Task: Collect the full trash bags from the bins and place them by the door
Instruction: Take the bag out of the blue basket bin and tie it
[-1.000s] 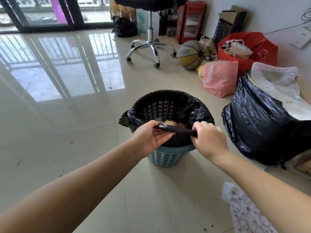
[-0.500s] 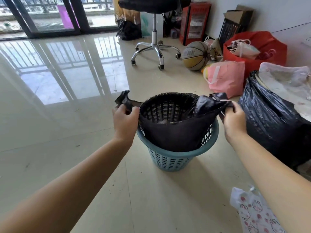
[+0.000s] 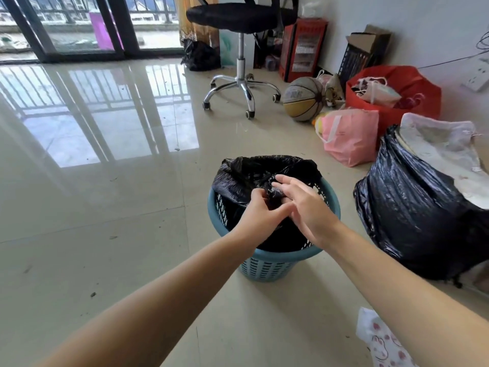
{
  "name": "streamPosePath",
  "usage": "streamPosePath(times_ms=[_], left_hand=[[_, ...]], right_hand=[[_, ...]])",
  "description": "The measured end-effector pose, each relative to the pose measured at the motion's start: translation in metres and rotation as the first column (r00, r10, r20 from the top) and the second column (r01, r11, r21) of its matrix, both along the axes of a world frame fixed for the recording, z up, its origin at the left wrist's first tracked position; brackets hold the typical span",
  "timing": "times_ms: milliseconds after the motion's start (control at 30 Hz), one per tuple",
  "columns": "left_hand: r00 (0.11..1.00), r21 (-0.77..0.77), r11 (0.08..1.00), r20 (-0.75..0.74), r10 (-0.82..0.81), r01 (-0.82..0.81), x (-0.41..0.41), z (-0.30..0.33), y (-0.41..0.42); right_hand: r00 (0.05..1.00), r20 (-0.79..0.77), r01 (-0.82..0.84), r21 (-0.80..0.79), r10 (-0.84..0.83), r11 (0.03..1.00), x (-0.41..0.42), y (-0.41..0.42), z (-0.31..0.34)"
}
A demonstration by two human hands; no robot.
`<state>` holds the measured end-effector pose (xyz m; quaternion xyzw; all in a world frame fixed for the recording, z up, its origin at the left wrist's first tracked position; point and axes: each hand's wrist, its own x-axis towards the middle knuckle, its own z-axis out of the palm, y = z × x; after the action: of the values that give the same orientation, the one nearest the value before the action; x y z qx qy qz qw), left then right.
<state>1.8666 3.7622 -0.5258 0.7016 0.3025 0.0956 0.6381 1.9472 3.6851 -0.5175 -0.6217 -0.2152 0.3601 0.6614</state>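
Both hands meet over the bin [image 3: 267,263]. The left hand [image 3: 260,211] pinches the gathered top of the bag [image 3: 238,178], which sits inside; the right hand [image 3: 307,205] touches it, fingers spread.

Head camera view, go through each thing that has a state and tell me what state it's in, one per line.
Black bin liner: rim gathered at the middle, still in the bin.
Blue bin: upright, liner inside.
Left hand: grips the gathered liner.
Right hand: fingers on the gathered plastic.
Large black bag: open, stuffed full.
Red bag: open.
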Motion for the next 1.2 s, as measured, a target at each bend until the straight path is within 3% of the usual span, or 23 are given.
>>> streamPosePath(times_ms=[67, 167, 300, 333, 400, 467, 533, 633, 667, 733, 767, 800, 900, 967, 1000, 1067, 1133, 1200], left_hand=[[1.0, 0.055, 0.998, 0.004, 0.014, -0.015, 0.003, -0.002, -0.001], [1.0, 0.03, 1.0, -0.005, -0.008, 0.008, 0.006, -0.004, 0.003], [0.998, -0.07, 0.996, 0.024, 0.056, -0.054, 0.002, -0.008, 0.011], [0.998, -0.073, 0.995, 0.002, 0.064, -0.063, 0.0, -0.008, 0.013], [0.997, -0.022, 0.998, -0.039, 0.063, -0.064, -0.004, -0.008, 0.017], [0.998, 0.043, 0.999, -0.063, 0.009, -0.006, -0.01, -0.007, 0.02], [0.991, 0.102, 0.99, -0.103, -0.084, 0.094, -0.017, -0.008, 0.025], [0.962, 0.198, 0.951, -0.183, -0.202, 0.238, -0.024, -0.007, 0.029], [0.959, 0.211, 0.945, -0.185, -0.214, 0.251, -0.023, -0.008, 0.032], [0.972, 0.197, 0.957, -0.148, -0.184, 0.211, -0.02, -0.005, 0.034], [0.982, 0.17, 0.97, -0.11, -0.155, 0.172, -0.017, -0.004, 0.035], [0.991, 0.12, 0.985, -0.061, -0.12, 0.127, -0.013, -0.003, 0.034], [0.998, -0.11, 0.994, 0.066, 0.012, -0.004, -0.004, 0.0, 0.029], [0.992, -0.284, 0.958, 0.096, 0.079, -0.049, 0.001, 0.0, 0.028], [0.992, -0.341, 0.939, 0.103, 0.077, -0.038, 0.002, 0.0, 0.028], [0.993, -0.326, 0.943, 0.107, -0.04, 0.073, 0.003, 0.003, 0.03], [0.995, -0.206, 0.974, 0.07, -0.077, 0.09, 0.003, 0.009, 0.039], [0.997, -0.076, 0.996, 0.057, 0.054, -0.05, 0.005, 0.007, 0.057]], right_hand=[[0.997, 0.068, -0.045, -0.035, 0.047, 0.998, 0.003, -0.006, 0.004], [0.916, 0.359, -0.093, -0.251, 0.182, 0.963, 0.006, -0.017, 0.004], [0.855, 0.51, 0.028, -0.232, 0.097, 0.972, 0.024, -0.026, 0.005], [0.773, 0.627, 0.099, -0.269, 0.096, 0.958, 0.037, -0.026, 0.003], [0.543, 0.76, 0.227, -0.542, 0.357, 0.809, 0.062, -0.026, -0.006], [0.49, 0.661, 0.305, -0.741, 0.568, 0.598, 0.079, -0.018, -0.018], [0.499, 0.652, 0.337, -0.753, 0.571, 0.566, 0.086, -0.004, -0.027], [0.504, 0.749, 0.324, -0.625, 0.429, 0.71, 0.086, 0.019, -0.034], [0.548, 0.764, 0.297, -0.558, 0.34, 0.775, 0.08, 0.025, -0.033], [0.804, 0.574, 0.125, -0.417, 0.154, 0.901, 0.06, 0.032, -0.023], [0.926, 0.362, 0.018, -0.318, 0.103, 0.948, 0.049, 0.032, -0.019], [0.975, 0.191, -0.065, -0.24, 0.113, 0.969, 0.039, 0.03, -0.013], [0.913, 0.135, -0.36, -0.182, 0.386, 0.915, 0.019, 0.011, -0.001], [0.813, 0.174, -0.496, -0.293, 0.556, 0.818, 0.014, -0.003, 0.006], [0.766, 0.256, -0.47, -0.403, 0.589, 0.785, 0.014, -0.006, 0.005], [0.681, 0.496, -0.231, -0.552, 0.538, 0.802, 0.016, -0.008, -0.005], [0.647, 0.648, -0.019, -0.514, 0.403, 0.857, 0.019, -0.007, -0.013], [0.691, 0.621, -0.021, -0.494, 0.37, 0.869, 0.022, -0.01, -0.017]])
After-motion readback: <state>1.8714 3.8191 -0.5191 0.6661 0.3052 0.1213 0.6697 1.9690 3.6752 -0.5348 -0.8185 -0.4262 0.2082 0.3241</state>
